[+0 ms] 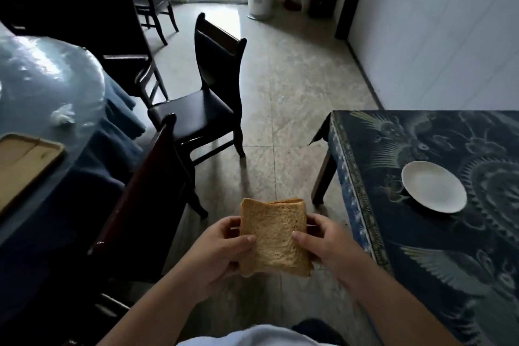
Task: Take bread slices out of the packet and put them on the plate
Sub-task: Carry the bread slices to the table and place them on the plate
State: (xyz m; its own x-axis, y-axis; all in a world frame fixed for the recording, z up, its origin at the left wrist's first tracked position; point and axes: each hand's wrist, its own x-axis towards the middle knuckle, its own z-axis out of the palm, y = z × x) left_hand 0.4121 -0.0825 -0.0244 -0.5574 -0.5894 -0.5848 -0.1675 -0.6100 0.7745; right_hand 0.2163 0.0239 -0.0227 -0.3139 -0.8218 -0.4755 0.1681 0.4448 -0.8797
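Note:
Both hands hold a small stack of brown bread slices [273,236] upright over the floor, low in the middle of the view. My left hand [224,247] grips the stack's left side with the thumb across the front slice. My right hand [320,239] grips the right side the same way. A thin clear film seems to show at the stack's edges, but I cannot tell if the packet is around it. A white plate [434,191] with nothing on it rests on the patterned table to the right, apart from the hands.
The dark blue patterned table [421,261] fills the right side. Dark wooden chairs [213,109] stand ahead and to the left. A round table with blue cloth [50,87] carries a wooden tray [25,160] and a crumpled tissue [62,116]. Tiled floor lies between.

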